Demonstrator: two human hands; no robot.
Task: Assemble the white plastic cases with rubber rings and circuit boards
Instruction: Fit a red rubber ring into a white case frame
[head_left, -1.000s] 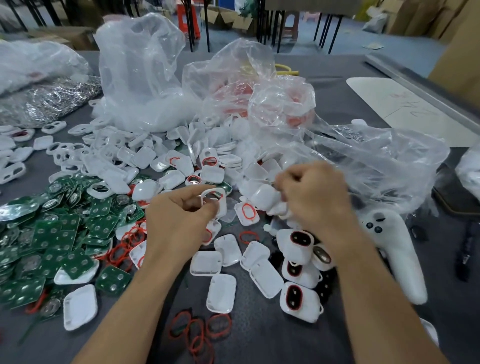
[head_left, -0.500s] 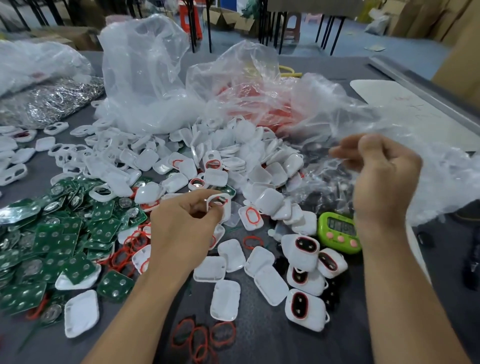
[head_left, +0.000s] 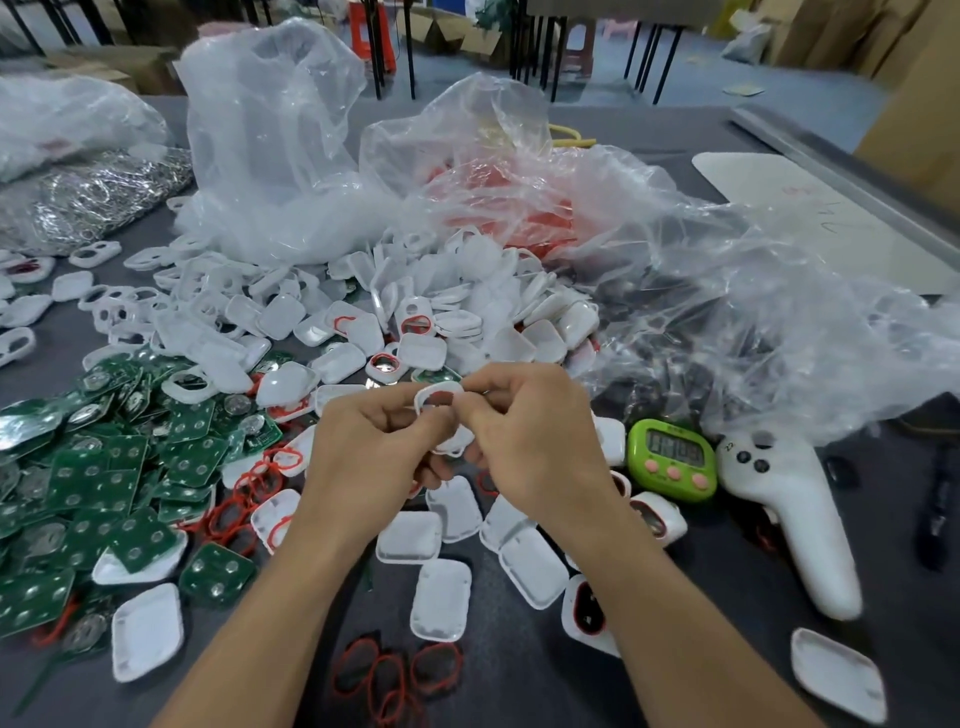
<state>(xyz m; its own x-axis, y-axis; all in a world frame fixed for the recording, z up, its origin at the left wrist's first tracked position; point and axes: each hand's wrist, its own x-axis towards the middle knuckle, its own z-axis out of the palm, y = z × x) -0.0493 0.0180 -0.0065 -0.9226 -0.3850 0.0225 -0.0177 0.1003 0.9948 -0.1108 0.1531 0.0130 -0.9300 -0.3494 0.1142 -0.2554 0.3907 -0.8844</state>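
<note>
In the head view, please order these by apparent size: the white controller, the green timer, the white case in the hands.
1. controller, clearly largest.
2. timer.
3. case, pinched between left hand and right hand; fingers hide part of it, so its full extent is unsure, but it looks smallest.

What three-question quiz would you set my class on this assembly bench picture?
1. True or false: the left hand and the right hand both hold one white case.
2. Choose one: the green timer lies A) left of the hands, B) right of the hands, C) in a hand.
3. Fill the gap: the loose rubber rings nearest the camera are ___ in colour.

Key: 1 true; 2 B; 3 red.
</note>
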